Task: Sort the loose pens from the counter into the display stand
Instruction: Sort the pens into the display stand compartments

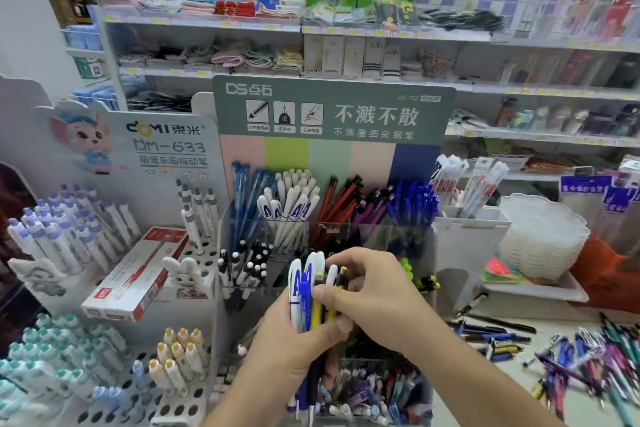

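Note:
My left hand (pixel 291 340) grips a bundle of pens (pixel 311 291), white, blue and yellow, held upright in front of the display stand (pixel 332 111). My right hand (pixel 370 284) reaches over the bundle and pinches the tops of pens in it. The stand has clear compartments with blue pens (pixel 247 194), white pens (pixel 294 201), red pens (pixel 341 201), purple pens (pixel 375 208) and dark blue pens (pixel 414 204). A lower row holds black-and-white pens (pixel 244 267). Loose pens (pixel 561 354) lie scattered on the counter at the right.
A white pegboard stand (pixel 166 146) with purple, teal and yellow markers stands at the left, a red-and-white pen box (pixel 135 277) lying on it. A clear bin of mixed pens (pixel 374 392) sits below my hands. Stacked white plates (pixel 543 236) and store shelves lie to the right and behind.

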